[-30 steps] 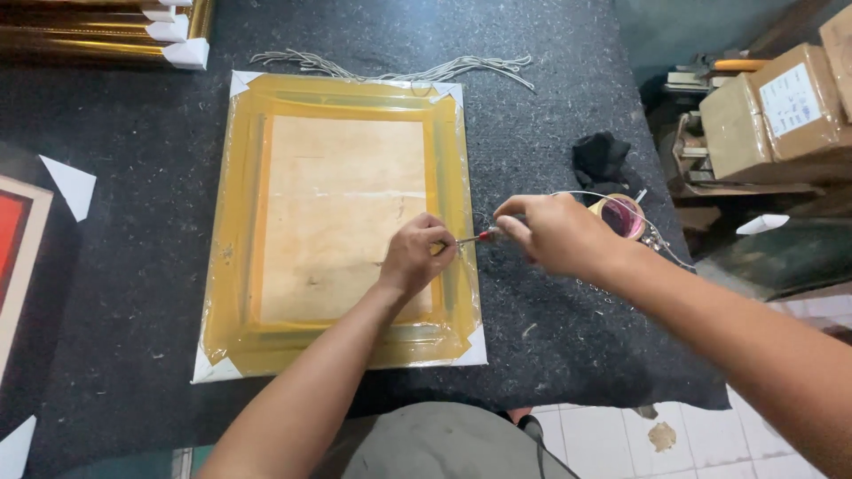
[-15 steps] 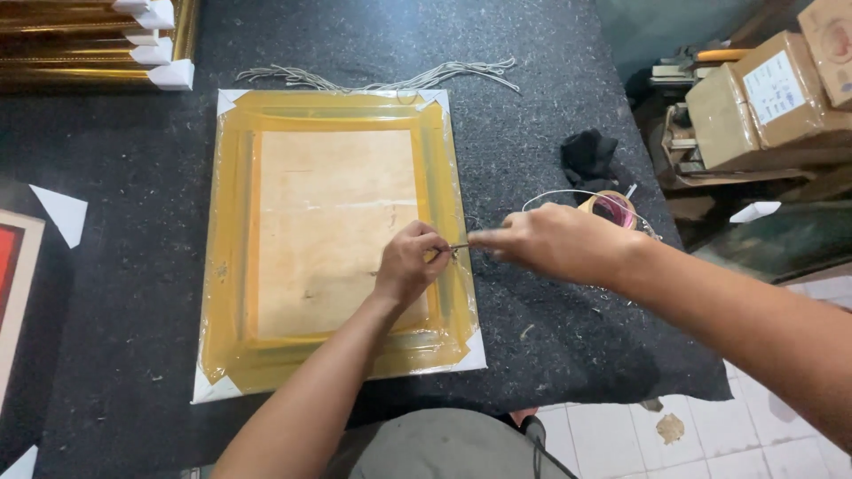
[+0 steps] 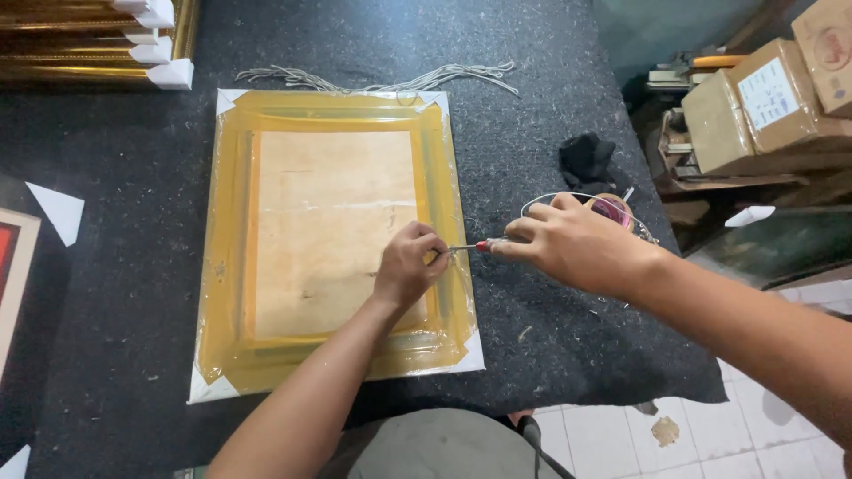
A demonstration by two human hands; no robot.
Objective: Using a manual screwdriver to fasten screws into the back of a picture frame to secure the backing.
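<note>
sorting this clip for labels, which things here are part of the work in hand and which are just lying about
In use:
- wrapped picture frame, lying face down
- screwdriver, held in the right hand
- left hand, pinching at the frame's right rail where the tip meets it

Lying about:
- bundle of cords above the frame
- black cloth
- stacked gold frames, top left
- cardboard boxes, right

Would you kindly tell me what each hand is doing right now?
Left hand: fingers curled shut, pressing on the wrapped frame at its right edge.
Right hand: closed on a red-handled screwdriver.
</note>
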